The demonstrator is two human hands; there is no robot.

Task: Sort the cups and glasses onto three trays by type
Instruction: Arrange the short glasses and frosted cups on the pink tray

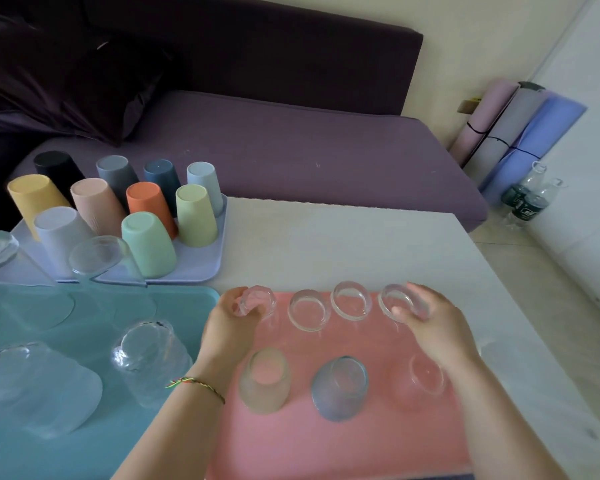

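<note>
Three trays lie on the white table. The lavender tray (201, 270) at the back left carries several upturned coloured plastic cups (149, 244). The teal tray (84, 455) at the front left holds several large clear glasses (146, 355), upside down. The pink tray (326, 448) in front of me holds small glasses: a back row and a front row with a bluish one (340, 386). My left hand (232, 323) grips the back row's leftmost small glass (260, 299). My right hand (430, 323) grips the rightmost small glass (395, 299).
A purple sofa (291, 150) runs behind the table. Rolled mats (513, 133) lean in the right corner, with two plastic bottles (527, 199) on the floor beside them. Bare table surface (361, 244) lies behind the pink tray.
</note>
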